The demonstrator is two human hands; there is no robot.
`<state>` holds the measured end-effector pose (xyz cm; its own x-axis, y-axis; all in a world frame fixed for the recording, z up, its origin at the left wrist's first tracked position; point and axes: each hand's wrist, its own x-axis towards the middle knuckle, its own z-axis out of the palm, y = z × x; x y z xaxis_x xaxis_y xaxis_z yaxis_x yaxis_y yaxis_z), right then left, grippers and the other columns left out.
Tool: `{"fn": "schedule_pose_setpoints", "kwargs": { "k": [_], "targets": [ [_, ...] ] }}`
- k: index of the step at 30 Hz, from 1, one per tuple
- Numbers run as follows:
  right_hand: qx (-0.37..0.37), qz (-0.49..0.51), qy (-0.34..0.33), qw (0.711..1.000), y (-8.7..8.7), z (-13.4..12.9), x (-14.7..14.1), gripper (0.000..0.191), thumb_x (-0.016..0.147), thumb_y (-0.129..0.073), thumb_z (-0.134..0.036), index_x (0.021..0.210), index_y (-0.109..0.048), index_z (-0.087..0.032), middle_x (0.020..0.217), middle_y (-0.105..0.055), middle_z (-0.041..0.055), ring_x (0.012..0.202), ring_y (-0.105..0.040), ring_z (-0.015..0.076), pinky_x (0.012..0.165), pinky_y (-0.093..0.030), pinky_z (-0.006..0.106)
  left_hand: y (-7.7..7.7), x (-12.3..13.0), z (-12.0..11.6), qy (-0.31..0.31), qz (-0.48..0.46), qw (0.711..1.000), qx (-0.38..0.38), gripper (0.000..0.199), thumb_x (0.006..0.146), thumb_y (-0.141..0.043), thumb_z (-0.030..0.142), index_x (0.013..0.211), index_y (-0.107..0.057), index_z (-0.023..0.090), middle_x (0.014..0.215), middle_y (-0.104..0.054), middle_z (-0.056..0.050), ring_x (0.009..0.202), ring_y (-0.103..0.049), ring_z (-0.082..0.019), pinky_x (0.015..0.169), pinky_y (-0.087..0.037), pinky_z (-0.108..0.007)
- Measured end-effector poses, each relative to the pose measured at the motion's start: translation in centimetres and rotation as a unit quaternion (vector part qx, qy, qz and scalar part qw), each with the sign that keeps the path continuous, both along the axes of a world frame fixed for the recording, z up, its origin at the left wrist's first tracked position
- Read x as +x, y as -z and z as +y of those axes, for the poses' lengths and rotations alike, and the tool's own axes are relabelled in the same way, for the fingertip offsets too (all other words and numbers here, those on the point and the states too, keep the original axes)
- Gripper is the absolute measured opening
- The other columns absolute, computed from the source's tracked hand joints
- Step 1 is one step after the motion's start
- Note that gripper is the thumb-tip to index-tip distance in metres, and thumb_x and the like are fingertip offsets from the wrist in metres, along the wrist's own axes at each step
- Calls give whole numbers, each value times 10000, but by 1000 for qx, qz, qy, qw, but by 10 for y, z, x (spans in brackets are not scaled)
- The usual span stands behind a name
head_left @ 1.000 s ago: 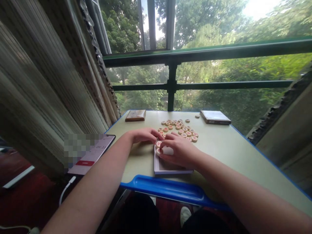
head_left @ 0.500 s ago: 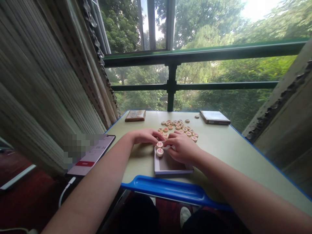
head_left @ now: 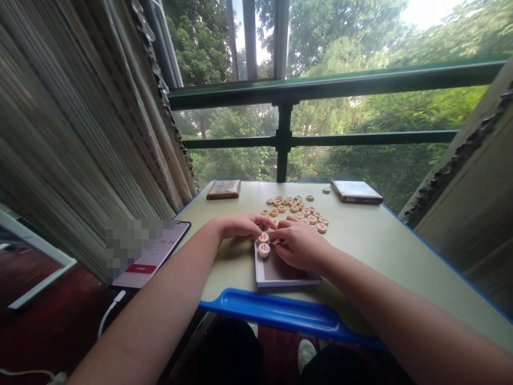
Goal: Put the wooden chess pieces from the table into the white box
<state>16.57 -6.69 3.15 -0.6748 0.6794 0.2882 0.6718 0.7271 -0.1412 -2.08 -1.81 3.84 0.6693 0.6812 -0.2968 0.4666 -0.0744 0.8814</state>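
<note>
Item 1. Shallow box (head_left: 287,283), open, pale-walled: being carried by the worktop (head_left: 372,246), just beyond the blue trough (head_left: 280,311) of the near edge. Its near wall is being set roughly parallel to that edge; its long axis is not being made clear, the far right part being covered by a hand.

Item 2. Two round pieces (head_left: 264,250), red characters facing up: being held in the box's far left corner, one behind the other. Being round, no long axis is being shown.

Item 3. Left hand (head_left: 246,224): being reached in from the left edge, fingers being bent at the box's far left corner, beside the rear piece. Whether anything is being pinched by the grip cannot be told.

Item 4. Right hand (head_left: 301,241): being held over the box's far right part, fingers being curled toward the left hand. Whether a piece is being pinched by this grip cannot be told.

Item 5. Loose pieces (head_left: 312,220): being spread beyond the box, toward the far edge, two being set apart toward the far right corner.

Item 6. Brown box (head_left: 223,190): being borne near the far left corner.

Item 7. White-topped box (head_left: 356,192): being borne at the far right corner.
</note>
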Motion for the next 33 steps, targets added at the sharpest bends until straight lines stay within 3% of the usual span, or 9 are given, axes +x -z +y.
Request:
{"fn": "schedule_pose_setpoints", "kwargs": {
  "k": [8, 21, 33],
  "targets": [
    [-10, -12, -6, 1000, 0, 0, 0, 270, 730, -504, -173, 899, -706, -234, 844, -638, 56, 815, -492, 198, 701, -363, 311, 3, -1, 2, -12, -3, 999, -48, 498, 560, -588, 151, 1052, -569, 225, 945, -486, 6, 887, -464, -152, 770, -372, -248],
    [-8, -10, -15, 1000, 2, 2, 1, 274, 727, -513, -173, 918, -703, -223, 849, -635, 61, 812, -487, 196, 725, -371, 318, 5, 0, 5, 8, -20, 996, -81, 438, 579, -618, 143, 1005, -559, 219, 885, -467, 18, 785, -486, -119, 733, -404, -245],
    [-16, -4, -12, 1000, 2, 2, 0, 329, 718, -505, -161, 967, -700, -250, 888, -642, 50, 824, -493, 196, 735, -374, 314, 9, -3, 8, 30, -28, 996, -75, 443, 585, -669, 189, 1013, -559, 217, 957, -484, 11, 828, -486, -127, 755, -405, -253]
  ]
}}
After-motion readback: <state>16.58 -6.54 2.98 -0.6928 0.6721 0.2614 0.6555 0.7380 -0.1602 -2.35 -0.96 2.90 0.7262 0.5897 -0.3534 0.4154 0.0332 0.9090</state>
